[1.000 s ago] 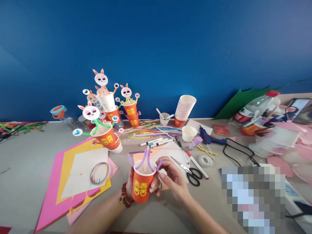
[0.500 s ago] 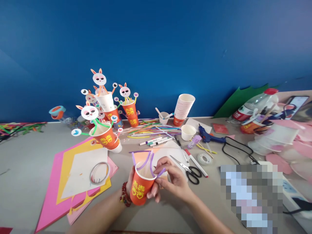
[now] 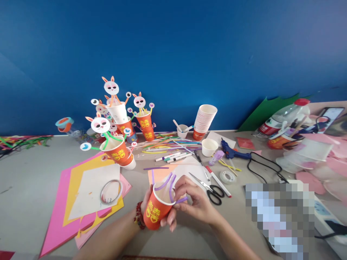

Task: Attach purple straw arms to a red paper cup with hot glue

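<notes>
My left hand is wrapped round an orange paper cup with yellow characters, its mouth tilted up and to the right. Purple pipe cleaners bend up out of the cup, and one hooks over the rim at the left. At the right side of the rim, my right hand pinches another purple pipe cleaner that sticks outward. The right fingertips touch the rim or lie very close to it. Behind the cup, a loose purple pipe cleaner lies flat on the table.
Finished rabbit cups stand at the left behind coloured paper sheets and a tape roll. Black-handled scissors, markers and a blue glue gun lie ahead and right. A cup stack stands by the wall.
The cup has tilted further to the right in my left hand. My right hand has shifted slightly right with the pipe cleaner, whose outer end now points lower and further right.
</notes>
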Tool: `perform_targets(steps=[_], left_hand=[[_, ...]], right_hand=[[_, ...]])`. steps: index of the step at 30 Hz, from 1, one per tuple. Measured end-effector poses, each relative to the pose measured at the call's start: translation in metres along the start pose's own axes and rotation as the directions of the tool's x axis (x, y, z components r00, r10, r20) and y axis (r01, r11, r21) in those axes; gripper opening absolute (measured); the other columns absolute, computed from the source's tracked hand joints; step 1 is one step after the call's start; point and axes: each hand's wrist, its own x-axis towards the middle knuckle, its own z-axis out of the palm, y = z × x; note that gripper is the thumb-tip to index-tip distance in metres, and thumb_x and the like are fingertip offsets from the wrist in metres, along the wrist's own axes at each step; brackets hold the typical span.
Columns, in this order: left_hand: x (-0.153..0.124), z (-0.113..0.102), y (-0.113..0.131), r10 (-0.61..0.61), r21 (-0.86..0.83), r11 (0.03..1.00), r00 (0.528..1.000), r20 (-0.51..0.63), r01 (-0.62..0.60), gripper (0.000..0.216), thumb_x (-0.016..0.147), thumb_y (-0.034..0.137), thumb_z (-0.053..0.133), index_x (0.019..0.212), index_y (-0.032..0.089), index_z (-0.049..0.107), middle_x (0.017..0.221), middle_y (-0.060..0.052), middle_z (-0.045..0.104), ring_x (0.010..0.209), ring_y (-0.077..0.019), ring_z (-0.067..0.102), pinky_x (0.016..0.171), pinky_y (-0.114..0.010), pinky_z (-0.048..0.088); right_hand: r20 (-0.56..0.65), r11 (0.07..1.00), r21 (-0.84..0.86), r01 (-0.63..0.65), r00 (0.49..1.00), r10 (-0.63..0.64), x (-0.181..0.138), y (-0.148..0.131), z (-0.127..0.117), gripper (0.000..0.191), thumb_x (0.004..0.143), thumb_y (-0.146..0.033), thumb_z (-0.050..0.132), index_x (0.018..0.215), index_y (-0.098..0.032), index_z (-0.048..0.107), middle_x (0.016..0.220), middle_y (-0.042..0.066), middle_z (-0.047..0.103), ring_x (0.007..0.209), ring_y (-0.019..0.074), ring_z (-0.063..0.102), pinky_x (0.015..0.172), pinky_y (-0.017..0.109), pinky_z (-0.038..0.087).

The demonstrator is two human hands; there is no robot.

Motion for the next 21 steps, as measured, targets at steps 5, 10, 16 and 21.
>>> perform_targets(steps=[5, 10, 16, 21], left_hand=[[-0.002, -0.003, -0.003, -0.019, 0.026, 0.999, 1.000, 0.009, 0.019, 0.100, 0.060, 0.099, 0.016, 0.060, 0.013, 0.067, 0.046, -0.008, 0.055, 0.041, -0.0176, 0.051, 0.055, -0.037, 0.044], [0.000, 0.004, 0.000, 0.053, -0.001, 0.999, 0.998, 0.016, -0.053, 0.101, 0.061, 0.099, 0.020, 0.067, 0.011, 0.070, 0.051, -0.010, 0.059, 0.040, -0.0165, 0.049, 0.053, -0.035, 0.043], [0.006, 0.017, 0.005, 0.163, -0.011, 0.986, 0.983, -0.084, -0.164, 0.097, 0.070, 0.092, 0.030, 0.089, 0.006, 0.072, 0.074, -0.012, 0.067, 0.051, -0.0143, 0.050, 0.060, -0.035, 0.045], [0.008, 0.019, 0.006, 0.222, 0.038, 0.975, 0.967, -0.122, -0.219, 0.088, 0.073, 0.087, 0.038, 0.092, 0.007, 0.072, 0.075, -0.010, 0.065, 0.063, -0.0189, 0.056, 0.066, -0.036, 0.044]], right_hand=[[0.017, 1.000, 0.010, -0.002, 1.000, 0.002, -0.001, 0.001, 0.001, 0.008, 0.085, -0.029, 0.072, 0.088, -0.022, 0.069, 0.090, 0.006, 0.063, 0.088, 0.0216, 0.061, 0.081, 0.037, 0.050], [-0.013, 0.999, 0.037, 0.000, 1.000, 0.001, -0.001, 0.002, 0.001, 0.009, 0.085, -0.028, 0.071, 0.092, -0.022, 0.069, 0.093, 0.008, 0.064, 0.091, 0.0222, 0.062, 0.081, 0.037, 0.052], [-0.070, 0.989, 0.135, -0.058, 0.995, 0.068, -0.004, 0.004, 0.004, 0.014, 0.085, -0.027, 0.072, 0.097, -0.022, 0.068, 0.100, 0.009, 0.062, 0.092, 0.0233, 0.065, 0.080, 0.039, 0.056], [-0.058, 0.884, 0.429, -0.187, 0.971, 0.233, -0.008, 0.007, 0.011, 0.015, 0.087, -0.029, 0.069, 0.101, -0.024, 0.065, 0.113, 0.010, 0.055, 0.064, 0.0153, 0.067, 0.046, 0.030, 0.059]])
